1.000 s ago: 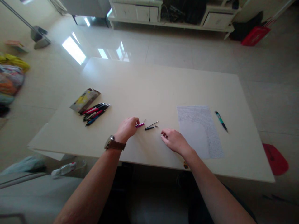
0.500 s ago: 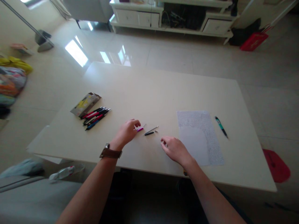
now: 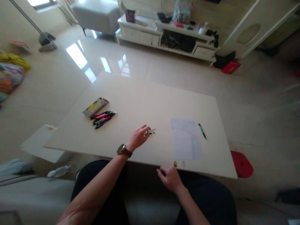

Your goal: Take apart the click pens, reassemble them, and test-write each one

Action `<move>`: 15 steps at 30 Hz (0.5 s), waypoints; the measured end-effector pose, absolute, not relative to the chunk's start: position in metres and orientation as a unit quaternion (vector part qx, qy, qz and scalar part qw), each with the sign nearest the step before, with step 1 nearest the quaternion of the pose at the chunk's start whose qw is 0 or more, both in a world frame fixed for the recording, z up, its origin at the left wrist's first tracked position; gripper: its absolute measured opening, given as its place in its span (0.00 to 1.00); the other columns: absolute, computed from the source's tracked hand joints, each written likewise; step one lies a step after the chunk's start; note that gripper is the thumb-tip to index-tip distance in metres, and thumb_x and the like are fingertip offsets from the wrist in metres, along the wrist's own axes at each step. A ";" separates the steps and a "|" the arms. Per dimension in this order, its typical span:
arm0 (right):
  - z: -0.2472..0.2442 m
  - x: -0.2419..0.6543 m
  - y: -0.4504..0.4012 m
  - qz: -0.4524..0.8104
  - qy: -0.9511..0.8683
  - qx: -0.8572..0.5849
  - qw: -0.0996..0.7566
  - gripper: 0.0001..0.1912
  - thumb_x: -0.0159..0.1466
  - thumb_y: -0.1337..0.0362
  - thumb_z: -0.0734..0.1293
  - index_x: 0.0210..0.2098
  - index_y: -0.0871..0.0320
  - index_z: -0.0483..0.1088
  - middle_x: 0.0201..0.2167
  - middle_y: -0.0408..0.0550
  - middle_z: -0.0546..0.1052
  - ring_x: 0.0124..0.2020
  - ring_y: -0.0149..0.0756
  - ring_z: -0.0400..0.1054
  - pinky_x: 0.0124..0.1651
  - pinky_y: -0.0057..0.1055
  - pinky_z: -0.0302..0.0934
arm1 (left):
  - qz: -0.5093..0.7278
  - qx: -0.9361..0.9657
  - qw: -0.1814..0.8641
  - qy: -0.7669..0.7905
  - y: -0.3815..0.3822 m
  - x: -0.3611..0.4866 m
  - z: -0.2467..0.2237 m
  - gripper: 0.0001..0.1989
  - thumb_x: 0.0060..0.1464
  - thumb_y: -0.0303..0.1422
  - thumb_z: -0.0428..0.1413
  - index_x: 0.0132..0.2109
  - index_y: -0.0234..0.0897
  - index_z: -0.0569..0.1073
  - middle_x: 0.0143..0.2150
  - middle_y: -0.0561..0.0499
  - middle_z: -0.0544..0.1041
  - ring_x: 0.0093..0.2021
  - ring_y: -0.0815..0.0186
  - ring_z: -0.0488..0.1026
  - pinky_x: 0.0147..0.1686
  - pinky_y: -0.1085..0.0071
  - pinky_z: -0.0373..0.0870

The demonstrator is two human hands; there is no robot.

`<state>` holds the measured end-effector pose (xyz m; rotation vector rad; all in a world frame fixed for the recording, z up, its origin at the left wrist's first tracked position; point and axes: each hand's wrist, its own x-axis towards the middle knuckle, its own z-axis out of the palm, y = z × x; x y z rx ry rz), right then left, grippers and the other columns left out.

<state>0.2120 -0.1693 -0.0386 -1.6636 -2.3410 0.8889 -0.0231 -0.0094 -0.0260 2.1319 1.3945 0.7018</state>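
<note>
My left hand [image 3: 140,136], with a watch on its wrist, is over the middle of the white table [image 3: 150,103], its fingers bent down at small pen parts [image 3: 152,132]. Its fingertips partly cover these parts, so any grip is unclear. Down at the table's front edge is my right hand [image 3: 169,178], fingers curled, with nothing visible in them. A written sheet of paper [image 3: 185,139] lies to the right, and a green and black pen [image 3: 202,131] beyond it. Several pens [image 3: 103,118] lie in a pile on the left beside a grey and yellow box [image 3: 96,107].
Two small objects, one yellowish [image 3: 175,163] and one pale [image 3: 183,164], lie near the front edge below the paper. A red stool [image 3: 242,164] stands off the right corner. A white cabinet [image 3: 150,38] is across the floor.
My left hand has moved right, over the pen parts. My right hand has pulled back toward me to the table edge. The view has shifted, showing more of the cabinet and my legs.
</note>
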 end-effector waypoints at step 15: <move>-0.024 0.229 -0.313 0.277 -0.755 -0.568 0.176 0.20 0.70 0.59 0.60 0.25 0.59 0.71 0.32 0.48 0.72 0.39 0.35 0.67 0.44 0.30 0.57 | 0.147 0.803 0.377 0.438 -0.269 0.018 -0.034 0.13 0.52 0.23 0.49 0.43 0.38 0.72 0.42 0.47 0.76 0.43 0.63 0.72 0.45 0.69 0.67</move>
